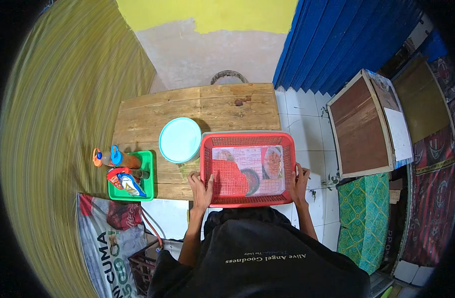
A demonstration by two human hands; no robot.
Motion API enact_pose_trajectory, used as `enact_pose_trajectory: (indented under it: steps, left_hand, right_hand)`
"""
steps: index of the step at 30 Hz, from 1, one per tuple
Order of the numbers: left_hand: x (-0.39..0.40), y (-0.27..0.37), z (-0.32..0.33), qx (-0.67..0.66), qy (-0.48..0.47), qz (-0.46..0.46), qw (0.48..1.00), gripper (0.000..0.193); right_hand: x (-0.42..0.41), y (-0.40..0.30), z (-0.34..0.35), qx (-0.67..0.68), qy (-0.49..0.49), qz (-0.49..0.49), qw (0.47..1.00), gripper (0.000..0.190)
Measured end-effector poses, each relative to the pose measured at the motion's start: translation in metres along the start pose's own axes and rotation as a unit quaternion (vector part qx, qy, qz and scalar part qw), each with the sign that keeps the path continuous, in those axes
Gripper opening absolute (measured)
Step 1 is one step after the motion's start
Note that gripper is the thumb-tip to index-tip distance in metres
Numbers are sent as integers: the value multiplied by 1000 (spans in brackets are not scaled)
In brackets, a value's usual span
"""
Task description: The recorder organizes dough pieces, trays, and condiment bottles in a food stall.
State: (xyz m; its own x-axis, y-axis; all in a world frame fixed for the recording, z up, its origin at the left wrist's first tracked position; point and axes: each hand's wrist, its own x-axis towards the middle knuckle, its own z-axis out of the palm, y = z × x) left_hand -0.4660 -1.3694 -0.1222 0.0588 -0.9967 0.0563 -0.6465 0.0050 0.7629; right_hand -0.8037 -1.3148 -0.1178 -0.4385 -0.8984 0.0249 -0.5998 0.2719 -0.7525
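Note:
Before me is a red plastic basket (248,138) with mesh sides, at the front right of a wooden table (156,111). My left hand (200,190) grips its left wall, thumb over the rim. On the opposite side, my right hand (299,186) holds the right wall near the front corner. A printed sheet with food pictures (274,167) shows at the basket's bottom; whether it lies inside or under the mesh I cannot tell. Just left of the basket stands a round container with a pale turquoise lid (180,140). A pale rim peeks out behind the basket's far edge.
A green tray (149,175) at the table's left edge holds squeeze bottles (128,161) and sachets (132,186). A yellowish curtain (74,111) hangs left. A blue folding shutter (324,44) and a wooden box (357,126) stand right. Below left are a crate (141,260) and hose (152,225).

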Motion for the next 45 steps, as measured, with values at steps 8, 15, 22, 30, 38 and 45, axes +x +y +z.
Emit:
enact_pose_trajectory:
  steps: [8,15,22,30,38,45]
  left_hand:
    - [-4,-18,0,-100,28,-93,990,51]
    - [11,-4,3,-142,11,-145,979,43]
    - [13,-12,9,-171,6,-150,974,39]
    - [14,-19,16,-228,34,-190,954,41]
    - [38,-15,30,-221,59,-174,958,40]
    - [55,-20,24,-198,66,-167,963,40]
  right_hand:
    - [2,6,4,44,17,-26,999,38]
    - [16,8,12,81,0,38,996,41]
    - [29,40,21,209,-17,104,972,38]
    - [51,53,24,461,-89,205,859,30]
    - [89,48,37,429,-61,201,879,30]
    - [97,19,39,315,-22,186,930,34]
